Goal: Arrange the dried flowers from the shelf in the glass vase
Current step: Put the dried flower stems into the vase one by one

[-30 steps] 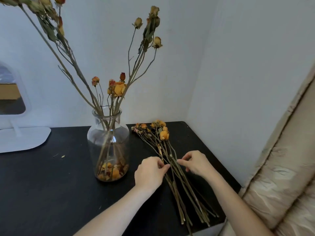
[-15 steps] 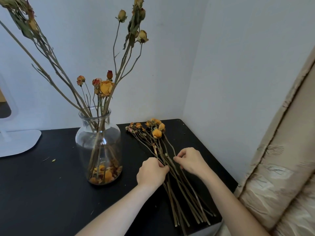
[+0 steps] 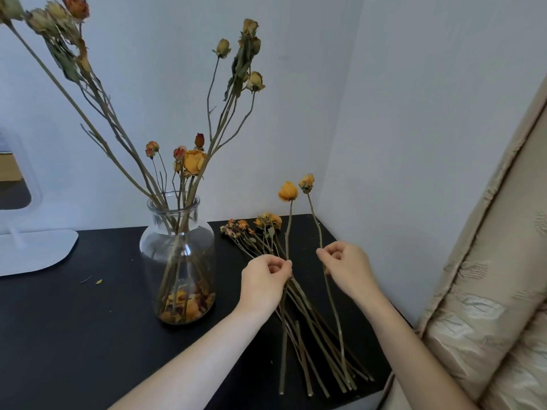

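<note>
Left grip (image 3: 263, 276) pinches the orange flower (image 3: 287, 192), right grip (image 3: 347, 269) the paler flower (image 3: 306, 182).

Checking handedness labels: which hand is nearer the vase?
Left. The left hand sits just right of the vase, pinching a stem. The right hand is farther right, beyond the left, pinching a second stem.

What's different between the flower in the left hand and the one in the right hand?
The left flower, pinched by the left hand, has a fuller, brighter orange head; the right flower, in the right hand, has a smaller, paler one. The left flower's stem runs nearly straight; the right flower's stem bends. Both are held nearly upright over the pile, pinched partway along bare stems.
</note>
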`<action>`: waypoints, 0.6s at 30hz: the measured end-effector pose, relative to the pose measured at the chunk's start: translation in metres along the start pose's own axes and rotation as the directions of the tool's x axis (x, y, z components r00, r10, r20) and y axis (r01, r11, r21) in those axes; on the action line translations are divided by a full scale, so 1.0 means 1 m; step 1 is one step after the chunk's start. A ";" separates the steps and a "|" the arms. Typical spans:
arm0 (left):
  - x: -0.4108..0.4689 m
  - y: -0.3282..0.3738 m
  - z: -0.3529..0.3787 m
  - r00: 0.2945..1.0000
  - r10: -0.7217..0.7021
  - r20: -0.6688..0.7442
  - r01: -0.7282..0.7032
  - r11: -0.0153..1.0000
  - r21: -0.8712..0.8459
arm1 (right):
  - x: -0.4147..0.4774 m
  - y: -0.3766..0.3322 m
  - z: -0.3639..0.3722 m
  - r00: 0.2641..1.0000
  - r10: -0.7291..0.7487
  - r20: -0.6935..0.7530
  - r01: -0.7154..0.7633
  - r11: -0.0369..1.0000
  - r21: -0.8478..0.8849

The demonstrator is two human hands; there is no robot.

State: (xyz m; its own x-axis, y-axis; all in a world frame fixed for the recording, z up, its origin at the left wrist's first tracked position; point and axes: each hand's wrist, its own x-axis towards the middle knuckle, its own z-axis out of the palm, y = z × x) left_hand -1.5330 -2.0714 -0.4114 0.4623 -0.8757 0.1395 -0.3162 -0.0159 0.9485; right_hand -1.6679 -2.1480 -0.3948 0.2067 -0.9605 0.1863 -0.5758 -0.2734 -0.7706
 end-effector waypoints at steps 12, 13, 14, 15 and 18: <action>-0.043 0.050 -0.072 0.935 0.353 -0.038 -0.355 0.929 -0.102 | -0.014 -0.052 -0.007 0.975 -0.169 -0.144 0.191 0.968 0.162; -0.048 0.052 -0.078 0.929 0.369 -0.044 -0.371 0.923 -0.103 | -0.015 -0.057 -0.006 0.973 -0.178 -0.145 0.201 0.966 0.165; -0.053 0.055 -0.083 0.922 0.384 -0.050 -0.387 0.916 -0.102 | -0.017 -0.061 -0.006 0.972 -0.186 -0.142 0.209 0.963 0.169; -0.057 0.058 -0.089 0.916 0.397 -0.059 -0.401 0.910 -0.100 | -0.018 -0.065 -0.005 0.972 -0.192 -0.137 0.214 0.962 0.171; -0.065 0.070 -0.109 0.889 0.444 -0.110 -0.454 0.886 -0.094 | -0.022 -0.076 -0.004 0.970 -0.209 -0.124 0.230 0.955 0.188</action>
State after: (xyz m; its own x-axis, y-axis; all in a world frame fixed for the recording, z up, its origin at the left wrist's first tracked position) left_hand -1.4946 -1.9632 -0.3225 0.3622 -0.7324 0.5766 -0.4120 0.4291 0.8038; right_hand -1.6315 -2.1065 -0.3383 0.2226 -0.8808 0.4179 -0.3536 -0.4724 -0.8074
